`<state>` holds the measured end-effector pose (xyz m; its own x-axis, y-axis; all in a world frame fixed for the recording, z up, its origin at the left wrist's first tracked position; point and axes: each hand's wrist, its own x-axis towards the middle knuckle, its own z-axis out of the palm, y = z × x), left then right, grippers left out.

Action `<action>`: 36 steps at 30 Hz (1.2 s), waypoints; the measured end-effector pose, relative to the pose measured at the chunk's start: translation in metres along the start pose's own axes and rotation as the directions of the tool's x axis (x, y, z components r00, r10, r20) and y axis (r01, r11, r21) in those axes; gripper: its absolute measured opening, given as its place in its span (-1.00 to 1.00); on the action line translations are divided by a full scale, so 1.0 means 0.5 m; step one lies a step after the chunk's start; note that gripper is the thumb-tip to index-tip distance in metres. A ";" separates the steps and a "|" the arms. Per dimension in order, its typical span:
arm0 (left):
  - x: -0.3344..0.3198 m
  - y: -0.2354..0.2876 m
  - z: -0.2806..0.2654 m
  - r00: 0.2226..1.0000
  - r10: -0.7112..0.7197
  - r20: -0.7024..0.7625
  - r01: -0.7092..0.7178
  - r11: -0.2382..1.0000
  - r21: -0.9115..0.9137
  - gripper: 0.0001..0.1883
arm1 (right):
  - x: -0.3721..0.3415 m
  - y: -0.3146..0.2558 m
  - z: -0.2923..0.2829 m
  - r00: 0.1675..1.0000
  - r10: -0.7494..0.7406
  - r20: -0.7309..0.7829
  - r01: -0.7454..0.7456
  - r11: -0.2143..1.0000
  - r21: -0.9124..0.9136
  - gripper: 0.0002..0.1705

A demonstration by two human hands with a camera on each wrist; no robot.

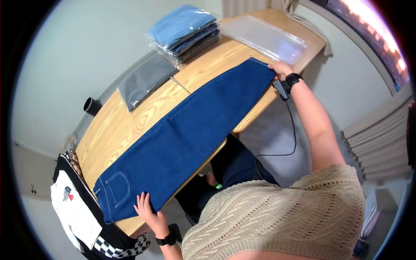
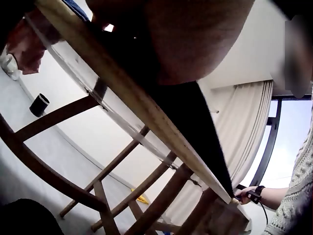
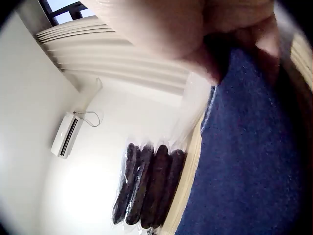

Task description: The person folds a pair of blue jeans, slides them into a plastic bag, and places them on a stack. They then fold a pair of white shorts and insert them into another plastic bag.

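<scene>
Dark blue jeans [image 1: 173, 134], folded lengthwise, stretch across the wooden table, with the waistband and back pocket at the lower left and the leg hems at the upper right. My left hand [image 1: 151, 215] rests on the front edge of the jeans near the pocket, fingers extended. At the hem end, my right hand [image 1: 281, 69] pinches the corner of the leg. In the right wrist view the thumb and fingers of that right hand [image 3: 220, 34] close round the denim [image 3: 244, 147]. The left wrist view mostly shows the table's underside, below a blurred left hand [image 2: 195, 39].
Bagged folded jeans [image 1: 184, 26] are stacked at the table's [image 1: 108, 147] back. A grey bagged garment [image 1: 147, 80] lies left of them, clear plastic bags [image 1: 264, 37] right. Black and white clothes [image 1: 78, 208] hang past the left end. A cable [image 1: 292, 125] runs from the right wrist.
</scene>
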<state>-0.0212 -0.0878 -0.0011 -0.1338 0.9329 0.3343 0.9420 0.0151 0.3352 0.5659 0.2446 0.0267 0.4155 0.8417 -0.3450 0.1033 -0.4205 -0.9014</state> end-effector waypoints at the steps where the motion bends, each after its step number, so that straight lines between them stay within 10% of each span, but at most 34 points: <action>1: -0.001 -0.011 0.001 1.000 0.002 -0.019 -0.003 1.000 -0.026 -0.28 | 0.005 0.005 -0.001 1.000 -0.001 0.009 0.001 1.000 -0.008 -0.82; 5: 0.000 0.000 -0.005 0.999 0.013 0.033 -0.013 1.000 -0.012 -0.32 | 0.003 0.037 -0.003 0.975 -0.220 -0.030 0.215 0.970 -0.111 -0.85; 7: 0.014 0.020 -0.051 0.985 0.027 0.172 -0.019 0.999 -0.049 -0.38 | 0.034 0.057 -0.011 0.930 -0.361 -0.063 0.294 0.837 -0.462 -0.74; 11: 0.082 -0.029 -0.139 0.983 0.123 0.138 -0.069 0.937 -0.343 -0.52 | 0.122 0.079 -0.038 0.929 -0.351 0.115 0.365 0.822 -0.437 -0.46; 16: 0.259 -0.107 -0.162 0.990 0.068 0.125 -0.045 0.983 -0.181 -0.72 | 0.098 0.028 -0.027 0.972 -0.225 0.072 0.199 0.620 -0.759 -0.23; 21: 0.387 -0.235 -0.064 0.956 0.024 0.292 -0.022 1.000 -0.008 -0.71 | 0.200 0.092 -0.079 0.896 -0.284 0.342 0.421 0.789 -0.448 -0.36; 25: 0.423 -0.235 -0.015 0.946 0.047 0.320 -0.024 0.997 -0.075 -0.78 | 0.139 0.074 -0.078 0.858 -0.389 0.337 0.514 0.664 -0.542 -0.38; 33: 0.426 -0.265 0.010 0.973 0.059 0.225 -0.013 0.980 -0.199 -0.83 | 0.068 0.049 -0.059 0.946 -0.205 0.250 0.302 0.837 -0.457 -0.32; 36: 0.428 -0.276 0.011 0.943 -0.120 0.310 0.188 0.962 -0.199 -0.83 | 0.044 0.036 -0.062 0.935 -0.226 0.275 0.332 0.833 -0.443 -0.34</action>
<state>-0.1782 0.1118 0.0194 -0.1444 0.9895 0.0022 0.8194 0.1183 0.5609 0.6047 0.2450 0.0107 0.1162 0.9747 -0.1911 0.6239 -0.2213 -0.7495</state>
